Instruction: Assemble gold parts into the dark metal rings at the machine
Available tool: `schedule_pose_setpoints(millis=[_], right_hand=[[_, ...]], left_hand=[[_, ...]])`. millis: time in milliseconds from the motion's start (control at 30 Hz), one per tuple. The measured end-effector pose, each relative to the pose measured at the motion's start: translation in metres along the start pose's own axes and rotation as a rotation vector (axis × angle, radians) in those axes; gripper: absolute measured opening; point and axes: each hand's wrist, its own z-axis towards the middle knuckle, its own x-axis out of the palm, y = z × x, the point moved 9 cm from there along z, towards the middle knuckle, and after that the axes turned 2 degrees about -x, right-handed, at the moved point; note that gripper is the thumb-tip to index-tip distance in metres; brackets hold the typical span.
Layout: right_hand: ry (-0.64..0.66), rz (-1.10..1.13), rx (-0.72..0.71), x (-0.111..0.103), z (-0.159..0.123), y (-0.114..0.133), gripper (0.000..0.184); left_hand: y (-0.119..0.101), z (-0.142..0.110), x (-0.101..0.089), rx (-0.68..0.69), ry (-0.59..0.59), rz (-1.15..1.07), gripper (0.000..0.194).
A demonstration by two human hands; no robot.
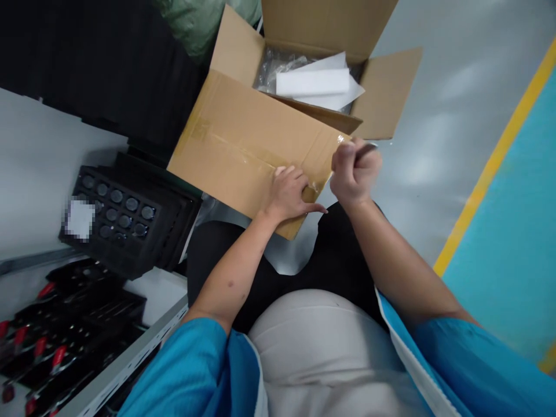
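**Taped carton flap under both hands**

You are pressing your left hand (289,194) flat on a corrugated cardboard carton (243,145), grip open, beside its glossy packing tape (256,152). Your right hand (356,174) is holding a closed grip around a slim grey tool (368,147). The carton's long axis is running from upper left to lower right, on the grey floor (434,116) just beyond your knees (226,249), with white foam (313,82) showing inside.

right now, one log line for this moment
left hand: on carton | right hand: gripping metal tool | carton: taped, flaps open
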Motion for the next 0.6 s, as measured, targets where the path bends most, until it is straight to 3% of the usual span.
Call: schedule_pose_setpoints(millis=[67, 133, 267, 600], right_hand=[[0.055, -0.277, 0.002, 0.01, 0.024, -0.007, 0.065], [0.189, -0.492, 0.025, 0.033, 0.043, -0.02, 0.056], [0.386, -0.65, 0.051, 0.07, 0.053, -0.036, 0.043], [0.51, -0.727, 0.094, 0.073, 0.044, -0.027, 0.044]], left_hand=[[0.0, 0.001, 0.001, -0.001, -0.004, 0.009, 0.079], [0.0, 0.003, 0.001, 0.0, -0.012, 0.029, 0.078], [0.0, 0.007, 0.004, -0.012, -0.014, 0.079, 0.072], [0.001, 0.006, 0.0, -0.076, 0.05, 0.128, 0.057]])
